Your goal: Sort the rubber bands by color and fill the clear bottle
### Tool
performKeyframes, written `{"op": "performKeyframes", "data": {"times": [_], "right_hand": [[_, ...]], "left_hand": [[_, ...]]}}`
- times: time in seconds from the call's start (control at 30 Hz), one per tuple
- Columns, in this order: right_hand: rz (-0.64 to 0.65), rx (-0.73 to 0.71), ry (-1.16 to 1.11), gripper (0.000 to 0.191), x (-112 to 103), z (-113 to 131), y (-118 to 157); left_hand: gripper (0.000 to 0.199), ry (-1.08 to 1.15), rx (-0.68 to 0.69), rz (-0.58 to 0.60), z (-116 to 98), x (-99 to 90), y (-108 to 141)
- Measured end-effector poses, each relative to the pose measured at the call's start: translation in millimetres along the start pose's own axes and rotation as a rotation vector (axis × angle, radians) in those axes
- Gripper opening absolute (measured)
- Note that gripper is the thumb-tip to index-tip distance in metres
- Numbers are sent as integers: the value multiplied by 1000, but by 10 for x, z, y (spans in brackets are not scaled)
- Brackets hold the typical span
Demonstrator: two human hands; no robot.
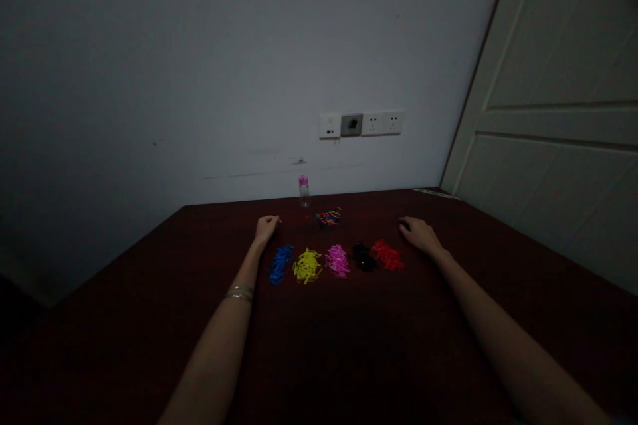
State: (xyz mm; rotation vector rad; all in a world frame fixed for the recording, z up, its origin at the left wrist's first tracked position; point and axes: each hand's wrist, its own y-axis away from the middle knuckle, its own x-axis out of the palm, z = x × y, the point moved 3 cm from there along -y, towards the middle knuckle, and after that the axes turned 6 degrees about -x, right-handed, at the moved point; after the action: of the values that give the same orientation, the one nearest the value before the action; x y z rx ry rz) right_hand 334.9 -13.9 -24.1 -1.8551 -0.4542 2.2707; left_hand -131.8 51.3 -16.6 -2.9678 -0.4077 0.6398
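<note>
Tabletop [149, 285]: dark reddish, against pale wall [224, 80].
L hand [268, 228]: on table, fingers curled; contents, if any, can't tell.
R hand [419, 236]: on table, fingers loosely bent, nothing seen held.
Blue heap [282, 264]: nearest L hand, to its R, long axis fore-aft.
Red heap [388, 255]: nearest R hand, to its L, axis slanted.
Betw.: yellow heap [308, 265], pink heap [337, 261], black heap [363, 257].
Mixed bunch [329, 217]: beyond row, betw. hands, nearer L.
Capped bottle [304, 192]: upright by wall.
Text: none legible.

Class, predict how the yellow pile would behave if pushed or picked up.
The yellow pile would probably spread when pushed, since its many strips look loose. Single strips may droop and feel light, as they look thin.
</note>
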Motion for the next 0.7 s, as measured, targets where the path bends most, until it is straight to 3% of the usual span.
{"op": "performKeyframes", "data": {"times": [0.17,0.3,0.5,0.63,0.7], "right_hand": [[-24,6,-3,40,-63,21,-13],[-78,-31,-7,40,-251,245,-128],[45,-359,-167,37,-394,1097,-331],[182,-498,-175,30,-310,1685,-357],[220,-494,-139,28,-229,1889,-372]], "left_hand": [[31,-50,76,-42,36,0,12],[29,-127,104,-36,5,-3,71],[28,-148,71,-31,-71,-28,156],[28,-154,70,-38,-66,-29,162],[29,-154,82,-41,-48,-23,151]]}}
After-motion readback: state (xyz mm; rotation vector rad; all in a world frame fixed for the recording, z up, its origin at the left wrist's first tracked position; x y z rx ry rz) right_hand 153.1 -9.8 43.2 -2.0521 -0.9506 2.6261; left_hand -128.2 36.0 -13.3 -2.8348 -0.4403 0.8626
